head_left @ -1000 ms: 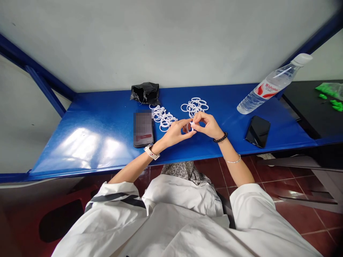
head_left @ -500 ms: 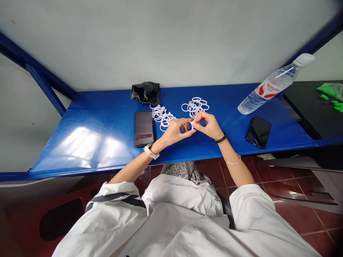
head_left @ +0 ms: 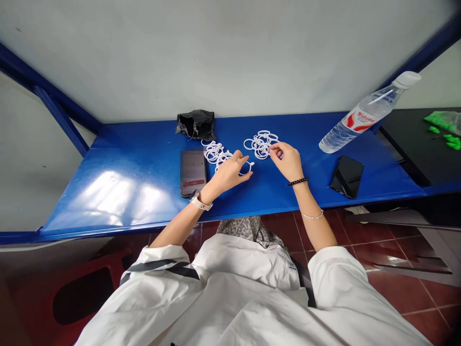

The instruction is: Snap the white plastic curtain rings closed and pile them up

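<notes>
My left hand (head_left: 227,174), fingers curled and thumb apart from the index finger, is around a thin white plastic ring (head_left: 251,168) with a small knob on its edge. Part of that ring is hidden by the fingers. Just behind this hand lies a pile of white rings (head_left: 215,152), partly covered by it. My right hand (head_left: 289,162) pinches the near right edge of a second heap of white rings (head_left: 262,142); its fingertips are closed on one ring there.
A blue table (head_left: 144,144) carries a torn black bag (head_left: 196,125) at the back and a phone (head_left: 193,173) left of my left hand. On the right are a tilted water bottle (head_left: 363,117) and a dark phone (head_left: 347,176). Green pieces (head_left: 452,141) lie farther right.
My hands have parted from the ring they held together. The left moved slightly left with the ring; the right moved right and up to the right-hand heap.
</notes>
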A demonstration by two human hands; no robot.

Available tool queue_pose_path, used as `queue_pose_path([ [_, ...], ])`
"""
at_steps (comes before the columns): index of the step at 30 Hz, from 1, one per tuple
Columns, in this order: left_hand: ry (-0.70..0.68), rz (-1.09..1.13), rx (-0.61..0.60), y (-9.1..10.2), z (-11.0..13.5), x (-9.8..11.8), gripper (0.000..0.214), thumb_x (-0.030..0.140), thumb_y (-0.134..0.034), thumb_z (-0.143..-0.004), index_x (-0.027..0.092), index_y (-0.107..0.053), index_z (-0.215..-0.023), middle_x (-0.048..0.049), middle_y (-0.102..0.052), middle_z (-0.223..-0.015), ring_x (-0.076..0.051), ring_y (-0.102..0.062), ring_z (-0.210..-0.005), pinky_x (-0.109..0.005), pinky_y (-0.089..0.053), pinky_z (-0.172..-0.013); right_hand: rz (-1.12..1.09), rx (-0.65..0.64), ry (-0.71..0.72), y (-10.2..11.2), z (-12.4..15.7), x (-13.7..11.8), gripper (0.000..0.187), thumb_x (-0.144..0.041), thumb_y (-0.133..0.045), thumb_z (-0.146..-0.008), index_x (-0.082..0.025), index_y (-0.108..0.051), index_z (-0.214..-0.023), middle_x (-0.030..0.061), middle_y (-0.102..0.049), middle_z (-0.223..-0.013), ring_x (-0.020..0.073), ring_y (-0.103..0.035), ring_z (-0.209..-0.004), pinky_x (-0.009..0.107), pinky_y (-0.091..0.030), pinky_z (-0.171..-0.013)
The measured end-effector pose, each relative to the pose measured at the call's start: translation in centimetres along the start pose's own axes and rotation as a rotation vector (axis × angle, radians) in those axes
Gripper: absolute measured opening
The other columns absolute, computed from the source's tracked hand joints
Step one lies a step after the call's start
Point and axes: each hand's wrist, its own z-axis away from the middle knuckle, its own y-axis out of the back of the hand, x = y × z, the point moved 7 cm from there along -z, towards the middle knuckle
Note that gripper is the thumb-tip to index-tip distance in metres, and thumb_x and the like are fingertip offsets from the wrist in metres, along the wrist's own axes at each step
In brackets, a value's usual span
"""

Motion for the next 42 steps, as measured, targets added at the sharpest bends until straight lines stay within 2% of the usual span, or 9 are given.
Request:
queue_pose_path([
  [4,-0.014,-0.156,-0.183,-0.7,0.1,1.1,0.035,0.032,-0.058,-0.098,0.009,-0.062,-0.125,-0.0165,-0.059,-0.122,-0.022,-0.067,-0.081,-0.031,-0.051,-0.068,0.161,-0.121,-0.009,-0.9,0.1,0.5,0.023,-0.017,-0.053,-0.092,-0.019,-0.074,-0.102,0.0084,-0.072,-0.087,0.0254,-0.064,-0.085,0.035,-0.050,-0.075],
  [6,-0.003,-0.198,-0.213,-0.8,0.1,1.2,0.033,0.031,-0.057,-0.099,0.008,-0.063,-0.121,-0.0177,-0.058,-0.123,-0.023,-0.068,-0.082,-0.031,-0.051,-0.068,0.185,-0.175,0.023,-1.4,0.3,0.3,0.028,-0.016,-0.052,-0.093,-0.020,-0.074,-0.109,0.0091,-0.073,-0.092,0.0268,-0.064,-0.091,0.036,-0.051,-0.076],
  [13,-0.063,-0.096,-0.009,-0.1,-0.1,1.1,0.036,0.039,-0.056,-0.100,0.010,-0.065,-0.121,-0.0177,-0.060,-0.121,-0.024,-0.066,-0.090,-0.030,-0.051,-0.066,0.181,-0.185,0.184,-2.6,0.7,0.1,0.025,-0.013,-0.053,-0.090,-0.021,-0.074,-0.103,0.0102,-0.072,-0.091,0.0286,-0.062,-0.092,0.038,-0.051,-0.070],
  [17,-0.072,0.057,0.101,0.1,-0.1,0.6,0.032,0.032,-0.057,-0.100,0.014,-0.066,-0.124,-0.0129,-0.064,-0.111,-0.023,-0.065,-0.094,-0.030,-0.053,-0.070,0.176,-0.180,0.188,-2.7,0.7,0.4,0.016,-0.010,-0.060,-0.086,-0.022,-0.069,-0.090,0.0078,-0.070,-0.081,0.0269,-0.061,-0.084,0.035,-0.045,-0.063],
  [22,-0.009,0.308,0.147,0.3,-0.2,0.1,0.027,0.026,-0.059,-0.097,0.016,-0.070,-0.120,-0.0085,-0.067,-0.105,-0.016,-0.065,-0.083,-0.027,-0.053,-0.072,0.170,-0.157,0.162,-2.3,0.7,0.2,0.015,-0.010,-0.061,-0.087,-0.023,-0.064,-0.081,0.0051,-0.065,-0.070,0.0242,-0.059,-0.076,0.032,-0.037,-0.058],
  [27,0.078,0.547,0.173,0.9,-0.3,-0.5,0.023,0.028,-0.062,-0.096,0.015,-0.073,-0.111,-0.0066,-0.069,-0.097,-0.015,-0.066,-0.082,-0.024,-0.054,-0.068,-0.016,-0.104,0.198,-1.6,0.6,-1.3,0.009,-0.018,-0.060,-0.092,-0.023,-0.066,-0.086,0.0047,-0.068,-0.078,0.0215,-0.060,-0.073,0.031,-0.043,-0.065],
  [31,0.193,0.792,0.170,0.2,-0.5,-1.6,0.038,0.040,-0.063,-0.096,0.014,-0.065,-0.123,-0.0101,-0.073,-0.107,-0.018,-0.070,-0.093,-0.025,-0.057,-0.074,-0.340,-0.150,0.277,-1.2,1.0,-3.4,0.014,-0.033,-0.061,-0.096,-0.023,-0.066,-0.088,0.0042,-0.070,-0.085,0.0191,-0.061,-0.072,0.033,-0.049,-0.071],
  [36,0.064,1.023,0.072,-0.3,-0.9,-0.6,0.049,0.059,-0.054,-0.097,0.017,-0.064,-0.121,-0.0142,-0.069,-0.126,-0.023,-0.070,-0.108,-0.030,-0.061,-0.083,-0.569,-0.240,0.240,-1.2,1.4,-4.4,0.027,-0.049,-0.064,-0.094,-0.024,-0.068,-0.088,0.0039,-0.073,-0.089,0.0196,-0.066,-0.077,0.035,-0.055,-0.075],
  [42,0.060,0.980,0.113,0.4,-0.6,-0.3,0.049,0.052,-0.067,-0.092,0.015,-0.063,-0.124,-0.0104,-0.075,-0.103,-0.021,-0.073,-0.095,-0.032,-0.060,-0.084,-0.627,-0.262,0.202,-1.2,1.4,-4.1,0.028,-0.051,-0.066,-0.091,-0.023,-0.067,-0.090,0.0032,-0.071,-0.085,0.0189,-0.066,-0.077,0.034,-0.057,-0.075],
])
